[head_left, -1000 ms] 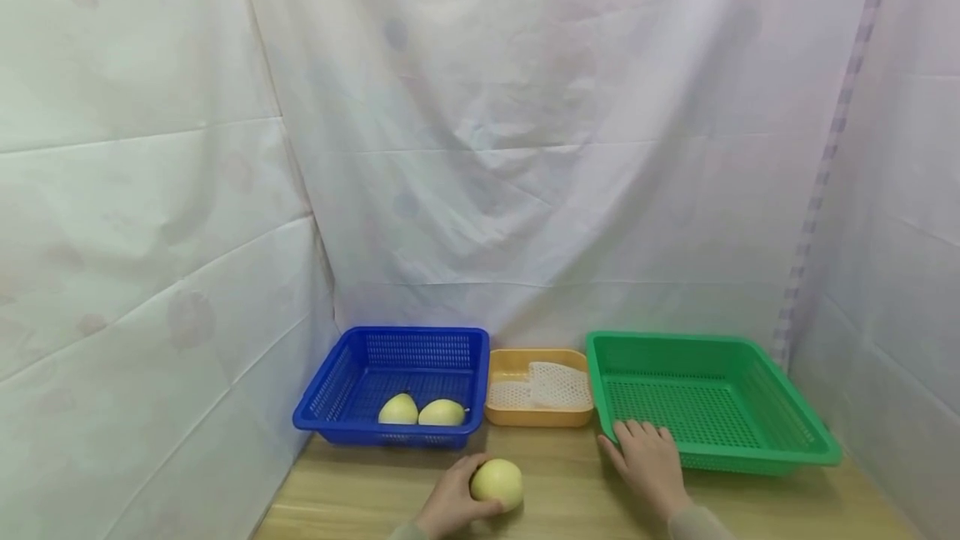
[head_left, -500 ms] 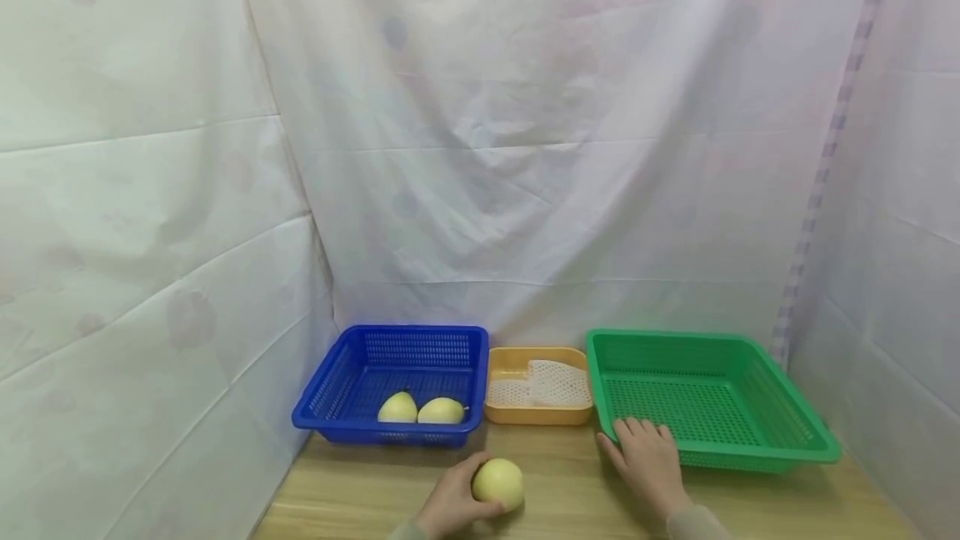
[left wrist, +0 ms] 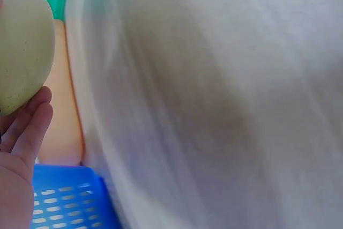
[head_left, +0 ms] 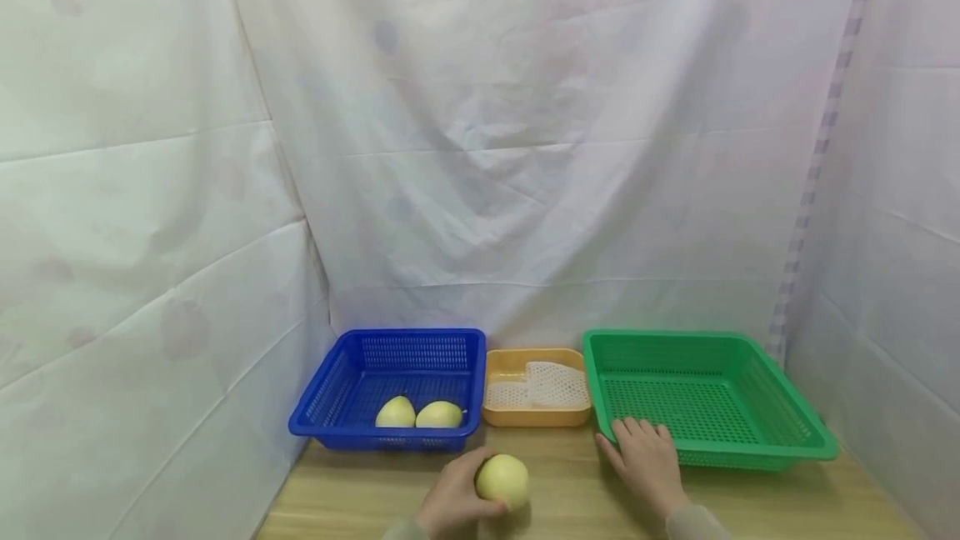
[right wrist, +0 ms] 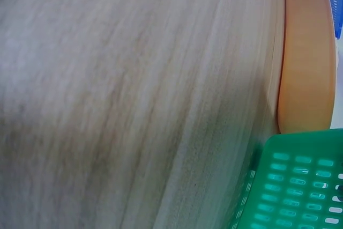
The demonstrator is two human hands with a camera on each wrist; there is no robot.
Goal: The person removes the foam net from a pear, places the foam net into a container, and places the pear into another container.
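Observation:
My left hand grips a round, pale yellow pear from its left side, over the table in front of the baskets. In the left wrist view the pear stands out beside my fingers, with part of it cut off by the frame edge. Two more pears lie near the front wall of the blue basket. My right hand rests on the front left corner of the green basket, fingers laid over its rim and thumb spread to the left. The right wrist view does not show this hand.
Between the two baskets stands a shallow orange tray holding white mesh netting. The wooden table extends in front. A pale cloth curtain hangs behind, with more cloth at both sides.
My left hand, with the pear in its grip, has shifted slightly right and up. The right hand stays on the green basket's rim. The head view has tilted a little.

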